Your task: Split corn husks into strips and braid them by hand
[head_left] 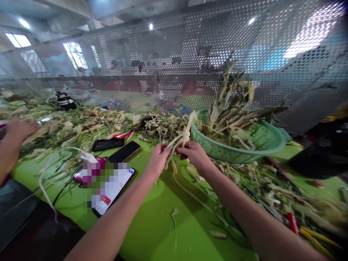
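Observation:
Pale dried husk strips (pixel 186 133), apparently corn husk, rise between my two hands above the green tabletop (pixel 152 224). My left hand (pixel 159 158) pinches the lower part of the bundle. From the other side, my right hand (pixel 194 155) has its thumb and fingers closed on the same strips. Loose ends hang below the fingers, and one thin strand trails down to the right. Just beyond my right hand stands a green plastic basket (pixel 233 154) holding a large bunch of dried husks (pixel 225 98).
Two phones (pixel 124 151) lie left of my hands, one blurred by pixels, beside a purple power strip (pixel 100 163) with a white cable. Husk scraps (pixel 67 127) cover the back. A perforated metal screen (pixel 163 72) stands behind. Another person's hand (pixel 20 128) is at far left.

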